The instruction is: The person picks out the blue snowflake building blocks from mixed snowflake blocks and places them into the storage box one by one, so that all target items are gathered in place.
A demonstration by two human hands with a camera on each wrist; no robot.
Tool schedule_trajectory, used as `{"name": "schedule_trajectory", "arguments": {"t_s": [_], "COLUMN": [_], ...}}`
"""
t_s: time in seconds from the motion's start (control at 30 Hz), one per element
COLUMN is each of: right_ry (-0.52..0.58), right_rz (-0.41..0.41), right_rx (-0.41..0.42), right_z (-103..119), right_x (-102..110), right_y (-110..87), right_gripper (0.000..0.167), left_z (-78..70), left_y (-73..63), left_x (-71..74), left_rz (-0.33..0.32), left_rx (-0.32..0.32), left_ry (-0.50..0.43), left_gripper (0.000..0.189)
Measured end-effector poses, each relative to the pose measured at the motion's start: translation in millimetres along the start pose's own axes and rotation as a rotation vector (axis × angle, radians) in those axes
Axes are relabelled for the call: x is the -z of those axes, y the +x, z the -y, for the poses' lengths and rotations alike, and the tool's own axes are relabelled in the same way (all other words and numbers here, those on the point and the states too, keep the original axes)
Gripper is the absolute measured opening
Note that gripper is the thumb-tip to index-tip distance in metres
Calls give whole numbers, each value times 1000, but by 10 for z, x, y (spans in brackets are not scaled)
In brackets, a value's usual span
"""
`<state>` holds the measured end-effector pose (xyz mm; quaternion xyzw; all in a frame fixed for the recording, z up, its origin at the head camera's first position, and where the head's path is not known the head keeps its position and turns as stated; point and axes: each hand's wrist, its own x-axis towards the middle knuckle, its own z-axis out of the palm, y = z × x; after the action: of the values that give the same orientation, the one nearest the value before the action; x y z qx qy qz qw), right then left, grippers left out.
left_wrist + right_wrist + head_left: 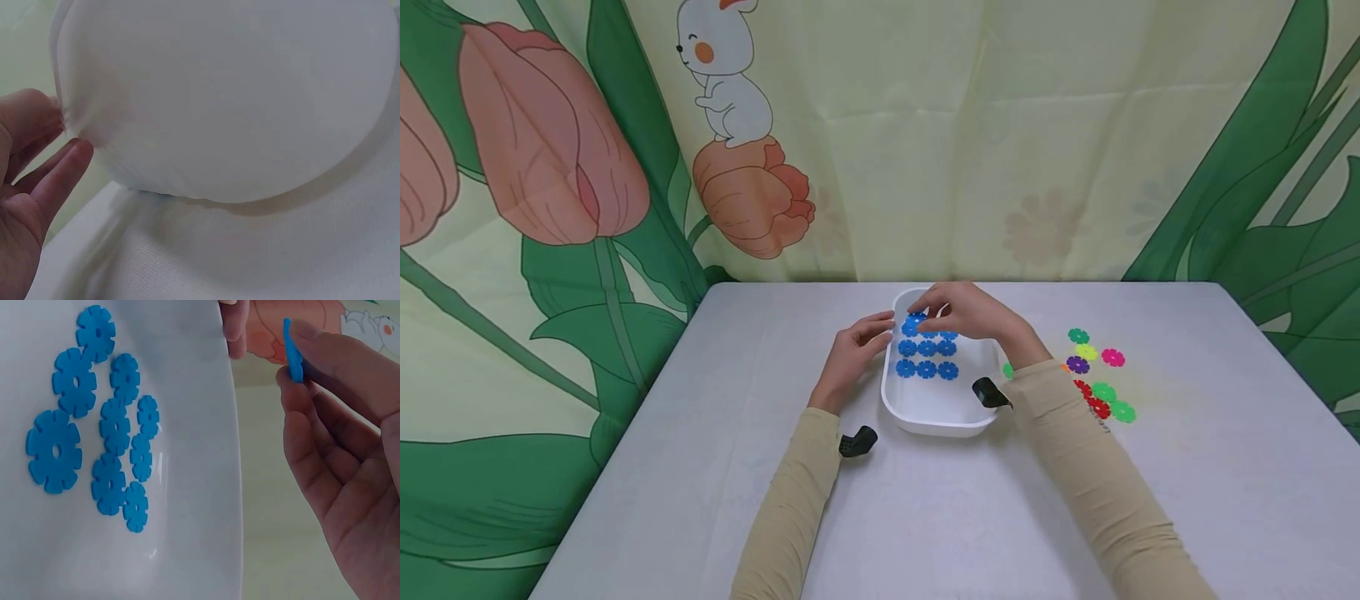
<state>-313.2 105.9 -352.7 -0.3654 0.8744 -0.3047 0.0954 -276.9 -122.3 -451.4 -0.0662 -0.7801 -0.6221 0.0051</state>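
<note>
A white tray (pixel 940 417) holds several blue notched discs (pixel 927 369), laid flat in rows toward its left side. My right hand (pixel 966 310) is over the far part of the tray and pinches one blue notched disc (pixel 292 353) edge-on between thumb and fingertips, as the right wrist view shows. At the tray's left rim, my left hand (pixel 852 354) touches the side with its fingers fairly straight. In the left wrist view the left fingers (pixel 65 172) rest against the tray's outer wall (pixel 219 112).
Loose notched discs lie right of the tray: green (pixel 1122 412), pink (pixel 1113 357), purple (pixel 1077 365), yellow (pixel 1086 352) and red (pixel 1099 407). My right forearm partly covers that group. A printed curtain (pixel 925 167) hangs behind the white table (pixel 700 467).
</note>
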Motion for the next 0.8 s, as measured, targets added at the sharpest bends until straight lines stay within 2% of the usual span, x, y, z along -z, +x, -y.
{"name": "schedule_trajectory", "arguments": {"t_s": [0.3,0.53,0.8], "right_ry": [16,-4,21], "right_rz": [106,200,321], "right_rx": [8,66,9], "right_z": [-31,-69,-71], "right_x": [-82,-153,-215], "right_y": [45,80,106], "right_gripper": [34,33,34], "left_z": [-4,-8,-14], "left_y": [-9,-5,-4], "left_x": [0,3,6], "left_rz": [-1,8,3], "left_rx": [-16,-44,-28], "left_ry": [13,-15,-7], "left_gripper": [27,27,27]}}
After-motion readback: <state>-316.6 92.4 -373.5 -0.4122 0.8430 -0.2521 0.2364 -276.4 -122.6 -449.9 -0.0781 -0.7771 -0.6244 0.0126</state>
